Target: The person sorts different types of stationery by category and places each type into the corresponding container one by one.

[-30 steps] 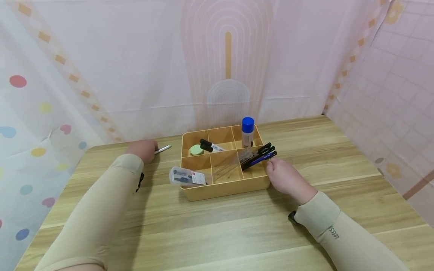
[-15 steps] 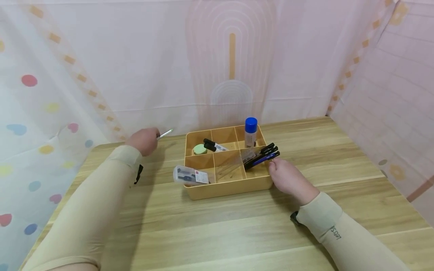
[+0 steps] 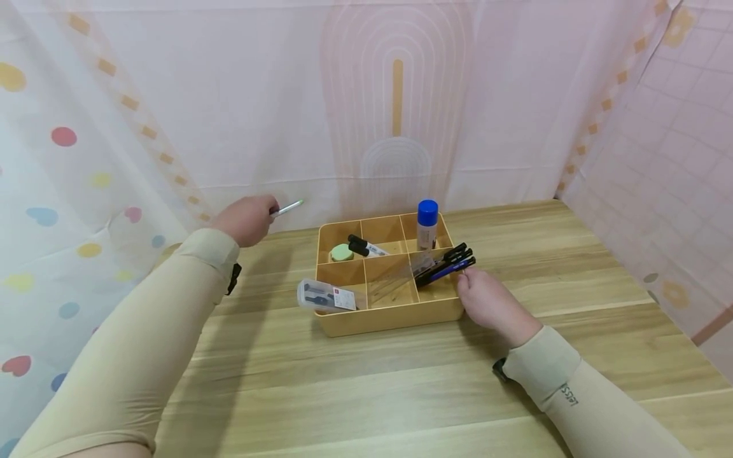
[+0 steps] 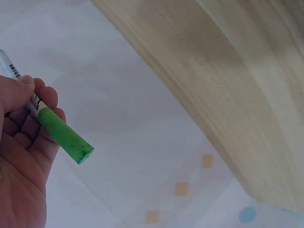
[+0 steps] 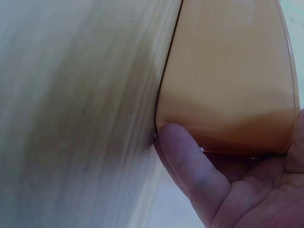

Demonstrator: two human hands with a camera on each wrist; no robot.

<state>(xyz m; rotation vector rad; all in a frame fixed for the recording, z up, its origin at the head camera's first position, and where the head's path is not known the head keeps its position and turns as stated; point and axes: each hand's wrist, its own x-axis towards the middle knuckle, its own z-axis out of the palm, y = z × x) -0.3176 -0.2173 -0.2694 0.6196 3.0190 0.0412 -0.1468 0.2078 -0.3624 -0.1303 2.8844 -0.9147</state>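
At the far left of the table, raised near the curtain, my left hand (image 3: 245, 220) pinches a marker (image 3: 289, 208) with a white barrel. The left wrist view shows its green cap (image 4: 64, 135) pointing away from the thumb. My right hand (image 3: 494, 304) holds the right end of a yellow-orange desk organizer (image 3: 395, 314). In the right wrist view, fingers (image 5: 183, 149) press on the outer wall at a corner; the thumb is mostly out of frame. Black and blue pens (image 3: 452, 267) lean in the organizer's front right compartment.
Also in the organizer are a blue-capped bottle (image 3: 427, 222), black-capped markers (image 3: 366, 247), a round green item (image 3: 342, 252), a clear ruler (image 3: 395, 280) and a clear plastic case (image 3: 326, 296) overhanging the left rim. A patterned curtain (image 3: 275, 95) stands behind the wooden table (image 3: 355, 388).
My left hand has lifted the marker off the tabletop, moving it up and slightly right. The right hand stays at the organizer's right end. The head view has shifted a little left.
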